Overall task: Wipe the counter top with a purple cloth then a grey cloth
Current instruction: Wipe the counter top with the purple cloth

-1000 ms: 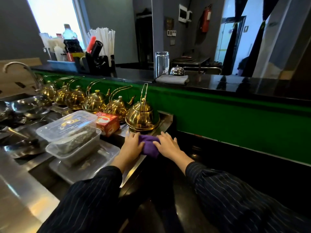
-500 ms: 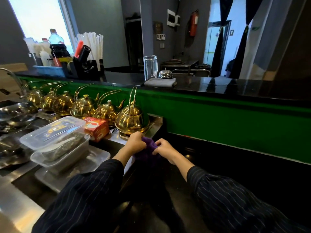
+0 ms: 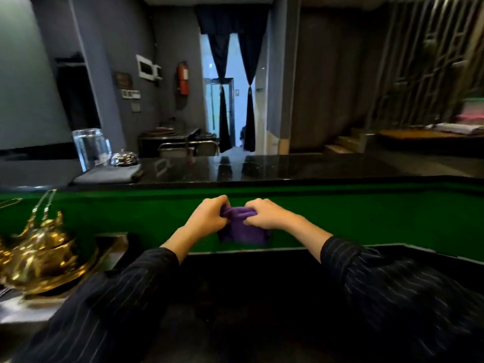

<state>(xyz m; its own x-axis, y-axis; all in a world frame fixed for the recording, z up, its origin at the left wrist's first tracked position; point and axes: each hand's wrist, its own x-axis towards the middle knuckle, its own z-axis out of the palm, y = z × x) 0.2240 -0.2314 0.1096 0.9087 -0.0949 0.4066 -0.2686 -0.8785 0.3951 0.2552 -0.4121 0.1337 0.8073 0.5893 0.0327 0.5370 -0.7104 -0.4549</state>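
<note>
The purple cloth [image 3: 243,229] hangs in the air in front of the green counter front, bunched at its top edge. My left hand [image 3: 208,217] grips its left corner and my right hand [image 3: 267,214] grips its right corner, both fists closed on the fabric. The black glossy counter top [image 3: 275,167] runs across the view just above and beyond my hands. A folded grey cloth [image 3: 107,175] lies on that counter top at the left.
A clear glass jar [image 3: 90,148] and a chrome service bell [image 3: 124,157] stand behind the grey cloth. A brass teapot [image 3: 42,255] sits on the steel ledge at lower left. The green counter front [image 3: 366,216] faces me.
Both hands lifted the purple cloth off the steel ledge beside the teapots and carried it up and to the right. My view swung right and upward, leaving most teapots and containers out of frame.
</note>
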